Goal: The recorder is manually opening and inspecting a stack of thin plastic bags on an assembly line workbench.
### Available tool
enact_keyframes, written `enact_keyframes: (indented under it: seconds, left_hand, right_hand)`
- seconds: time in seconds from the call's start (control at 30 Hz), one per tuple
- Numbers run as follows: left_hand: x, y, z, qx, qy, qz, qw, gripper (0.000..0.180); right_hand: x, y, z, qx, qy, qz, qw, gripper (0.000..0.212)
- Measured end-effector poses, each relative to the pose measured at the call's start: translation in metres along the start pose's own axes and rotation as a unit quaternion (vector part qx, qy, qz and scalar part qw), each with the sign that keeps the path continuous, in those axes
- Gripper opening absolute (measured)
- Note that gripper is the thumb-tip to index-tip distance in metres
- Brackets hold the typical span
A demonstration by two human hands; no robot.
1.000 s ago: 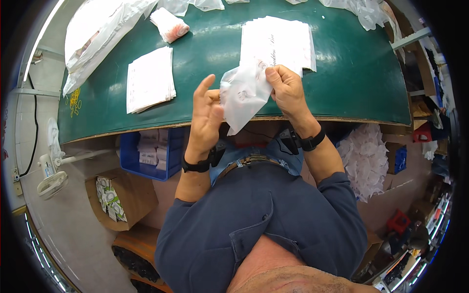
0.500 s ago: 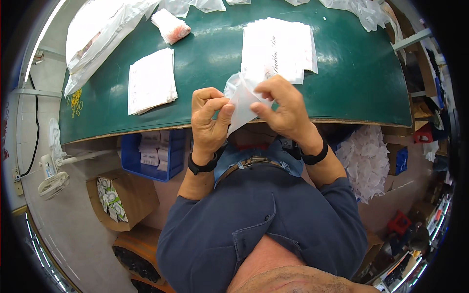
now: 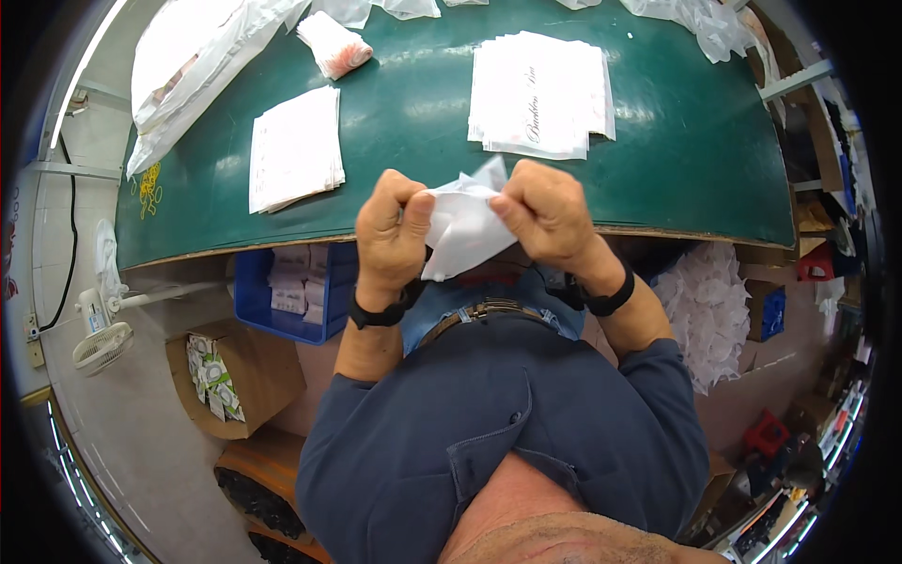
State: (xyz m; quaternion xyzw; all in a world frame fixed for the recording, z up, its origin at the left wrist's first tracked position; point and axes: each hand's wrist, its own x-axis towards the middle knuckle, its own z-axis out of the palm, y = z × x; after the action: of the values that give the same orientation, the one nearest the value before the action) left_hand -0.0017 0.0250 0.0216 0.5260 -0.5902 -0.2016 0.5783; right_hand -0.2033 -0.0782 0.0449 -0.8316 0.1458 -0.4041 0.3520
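My left hand (image 3: 395,226) and my right hand (image 3: 545,211) both grip a crumpled white plastic wrapper (image 3: 462,230), held between them over the near edge of the green table (image 3: 413,132). The fingers of both hands are curled tight around the wrapper's upper edge. A stack of white printed sheets (image 3: 540,94) lies on the table just beyond my right hand. A second stack of white sheets (image 3: 294,148) lies to the left, beyond my left hand. Each wrist wears a black band.
A small red and white packet (image 3: 334,47) and large clear plastic bags (image 3: 193,56) lie at the table's far left. Under the table sit a blue crate (image 3: 287,291), a cardboard box (image 3: 230,376) and a heap of white wrappers (image 3: 709,310). A small fan (image 3: 103,343) stands at left.
The hands pulled the wrapper back from the table toward my body and closed tighter on it. The wrapper went from spread out to bunched between both fists.
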Motion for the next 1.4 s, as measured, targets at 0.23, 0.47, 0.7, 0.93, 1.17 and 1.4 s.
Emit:
enact_keyframes:
  seconds: [0.23,0.47,0.7,0.93,1.17,1.4]
  left_hand:
    - [-0.002,-0.002,0.002,-0.074,0.023,-0.051,0.996,0.028]
    - [-0.009,-0.009,0.0,-0.101,0.039,-0.055,0.993,0.031]
    - [0.006,0.007,0.003,-0.001,0.072,0.038,0.997,0.023]
    - [0.019,0.022,-0.026,0.104,-0.137,0.084,0.982,0.017]
    - [0.005,0.005,-0.022,-0.159,-0.152,0.071,0.973,0.022]
    - [-0.001,-0.047,-0.02,-0.25,0.126,-0.078,0.957,0.025]
  right_hand:
    - [-0.004,0.01,0.004,0.073,0.01,0.09,0.993,0.027]
    - [-0.009,0.017,0.009,0.057,0.039,0.087,0.994,0.029]
    - [-0.007,0.018,0.003,0.048,0.022,0.15,0.987,0.028]
    - [-0.006,0.013,-0.005,0.032,0.022,0.111,0.993,0.029]
    - [0.003,0.013,-0.021,0.072,-0.114,0.125,0.983,0.024]
    - [0.089,0.006,-0.067,0.127,-0.383,0.13,0.906,0.009]
